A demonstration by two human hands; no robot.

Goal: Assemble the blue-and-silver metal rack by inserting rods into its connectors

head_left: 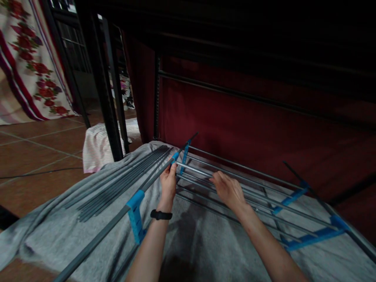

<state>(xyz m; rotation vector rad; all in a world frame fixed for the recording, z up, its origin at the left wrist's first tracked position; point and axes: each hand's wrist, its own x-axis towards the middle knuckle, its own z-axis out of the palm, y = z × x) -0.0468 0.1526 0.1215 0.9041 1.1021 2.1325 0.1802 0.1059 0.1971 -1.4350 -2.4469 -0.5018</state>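
On a grey blanket (44, 243) beside a black post (101, 78), a silvery rod (194, 169) is steadied by two bare hands – the left hand (169, 182) closed at the joint where a blue connector (175, 157) sits on a long grey pole (100, 235), the right hand (229, 190) clamped on the rod farther along. Whether the rod is fully seated cannot be told. For a sound fit, the joint is best braced from the left while the rod is kept straight to the connector; sideways force could work neighbouring joints loose. No box or bag can be made out: at right, rod ends are received by a blue end bracket (317, 237) – and at left, loose rods (117, 188) are laid side by side on the blanket.
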